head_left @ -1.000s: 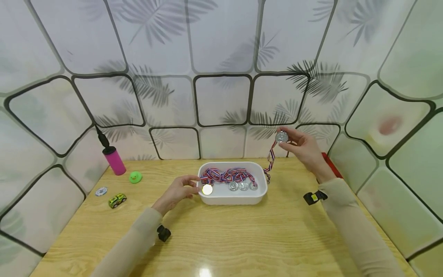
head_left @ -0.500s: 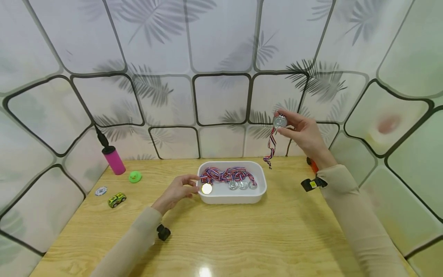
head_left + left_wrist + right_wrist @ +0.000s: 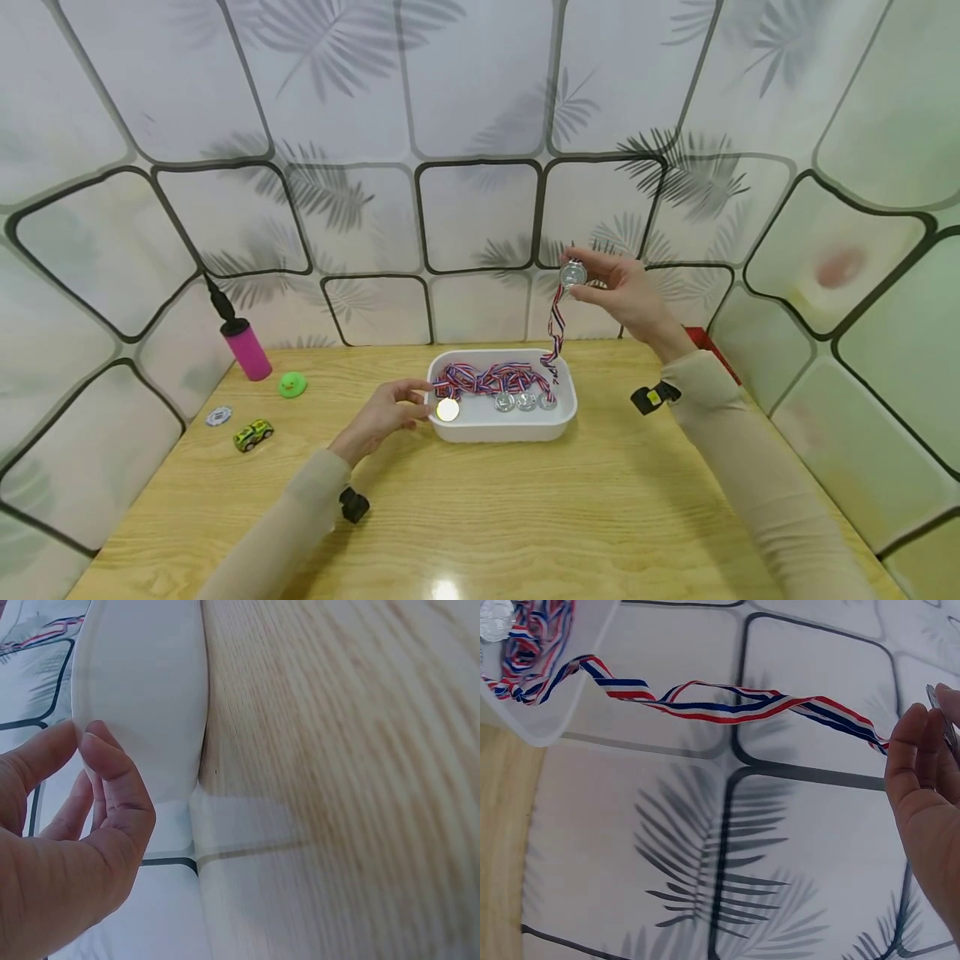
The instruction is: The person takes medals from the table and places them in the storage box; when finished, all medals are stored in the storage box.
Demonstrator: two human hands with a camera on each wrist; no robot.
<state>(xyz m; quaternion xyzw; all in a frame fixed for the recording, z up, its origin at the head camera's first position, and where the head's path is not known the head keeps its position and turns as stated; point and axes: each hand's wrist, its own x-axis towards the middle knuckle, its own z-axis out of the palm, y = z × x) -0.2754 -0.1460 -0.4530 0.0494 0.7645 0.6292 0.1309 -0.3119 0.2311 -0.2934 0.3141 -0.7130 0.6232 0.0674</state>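
Observation:
A white tray [image 3: 517, 425] on the wooden table holds several silver medals [image 3: 517, 402] with red, white and blue ribbons. My right hand [image 3: 618, 287] pinches one silver medal [image 3: 573, 273] high above the tray's right end. Its ribbon [image 3: 555, 329] [image 3: 727, 701] hangs down so that its lower end reaches into the tray. My left hand [image 3: 390, 410] [image 3: 67, 847] holds the tray's left end [image 3: 142, 697] with fingertips and thumb. A bright shiny medal [image 3: 447, 409] lies just beside those fingers.
At the table's left stand a pink pump [image 3: 243, 342], a green toy duck [image 3: 292, 383], a small round chip [image 3: 218, 415] and a green toy car [image 3: 253, 434]. A red object [image 3: 712, 350] lies behind my right forearm. Leaf-patterned panels wall in the table.
My right hand first lifted the medal higher, then carried it left until it hung over the tray, the ribbon's end dropping inside. My left hand kept its hold on the tray.

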